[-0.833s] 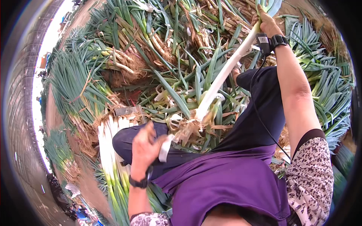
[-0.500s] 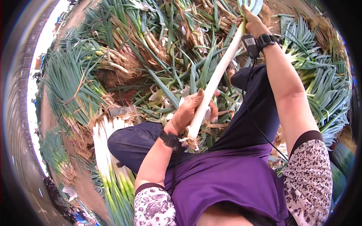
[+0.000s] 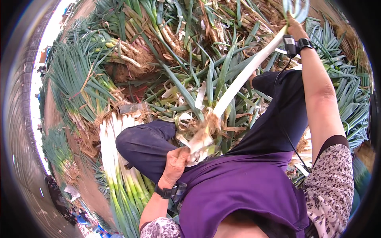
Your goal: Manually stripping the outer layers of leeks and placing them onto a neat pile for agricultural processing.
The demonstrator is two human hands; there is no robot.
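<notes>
The leek (image 3: 250, 75) was cut off at its leaves, the peel (image 3: 201, 141) in the left hand (image 3: 176, 162) blurred, the left sleeve (image 3: 162, 229) cropped below.

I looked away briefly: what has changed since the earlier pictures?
The left hand has let go of the leek and dropped toward the purple clothing, now gripping blurred pale peel; the right hand, still holding the leek, has swung rightward. The bundle by the knee stayed put.
</notes>
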